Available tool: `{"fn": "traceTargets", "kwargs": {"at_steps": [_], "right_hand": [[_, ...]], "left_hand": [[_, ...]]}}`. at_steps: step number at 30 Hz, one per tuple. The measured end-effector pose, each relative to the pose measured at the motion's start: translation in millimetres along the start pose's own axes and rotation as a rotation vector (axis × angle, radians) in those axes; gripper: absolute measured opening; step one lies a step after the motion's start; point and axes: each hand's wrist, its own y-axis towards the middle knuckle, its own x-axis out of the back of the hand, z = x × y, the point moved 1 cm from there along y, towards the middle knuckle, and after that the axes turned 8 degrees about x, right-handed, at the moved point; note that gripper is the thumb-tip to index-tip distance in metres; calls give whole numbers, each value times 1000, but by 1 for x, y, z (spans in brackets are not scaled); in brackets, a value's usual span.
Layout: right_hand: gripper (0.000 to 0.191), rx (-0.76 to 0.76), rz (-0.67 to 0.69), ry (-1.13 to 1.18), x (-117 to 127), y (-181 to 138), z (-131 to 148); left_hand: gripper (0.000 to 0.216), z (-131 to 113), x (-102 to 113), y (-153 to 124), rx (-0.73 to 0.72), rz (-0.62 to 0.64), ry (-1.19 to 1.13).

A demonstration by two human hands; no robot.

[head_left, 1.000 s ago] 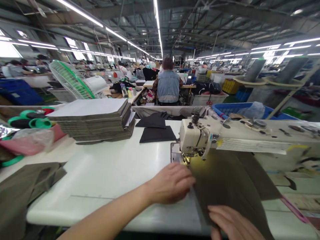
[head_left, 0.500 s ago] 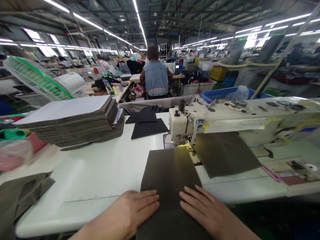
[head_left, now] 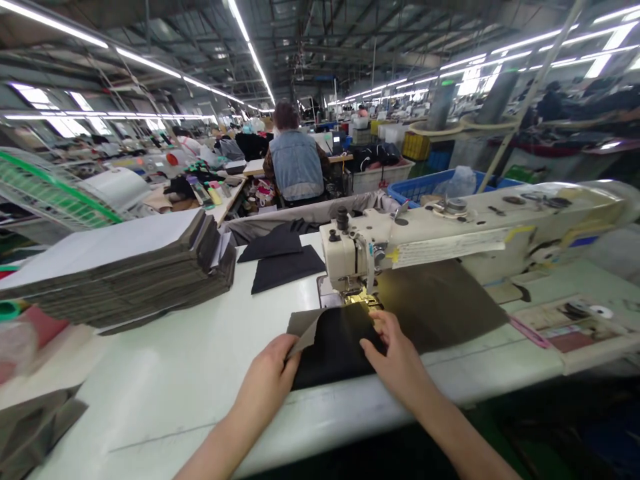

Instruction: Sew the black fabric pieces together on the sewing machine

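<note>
A fabric piece (head_left: 333,350), dark on its upper face, lies on the table in front of the sewing machine (head_left: 353,257). At its left, an olive-grey flap of it curls up, and my left hand (head_left: 273,373) pinches that edge. My right hand (head_left: 395,357) grips the right edge close to the lit needle area, thumb on top and fingers bent. The far edge of the piece reaches the presser foot, whose exact contact with it I cannot make out. Beneath the machine arm, to the right, lies a flat olive panel (head_left: 443,307).
A tall stack of olive panels (head_left: 125,280) topped with white paper stands left. Two black pieces (head_left: 287,267) lie behind the needle area. Crumpled olive cloth (head_left: 37,427) is at the near left, a parts tray (head_left: 580,323) right. A person (head_left: 297,160) sits ahead, facing away.
Both hands have gone from lying flat on the olive panel to gripping its sides nearer the needle. The fabric now shows a black face with one flap lifted. My view has shifted slightly right.
</note>
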Motion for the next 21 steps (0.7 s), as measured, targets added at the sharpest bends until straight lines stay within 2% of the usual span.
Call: {"fn": "traceTargets", "kwargs": {"at_steps": [3,9,16,21], "right_hand": [[16,97,74,-71,6,-6,7],[22,213,63,-179,9,-12,14],[22,189,24,-218,7,-8,15],[20,135,62,-216,8,-5,15]], "left_hand": [[17,0,3,-8,40,12,18],[18,-6,4,-12,127,25,81],[11,-10,4,-2,169,80,220],[11,-11,3,1,183,106,294]]}}
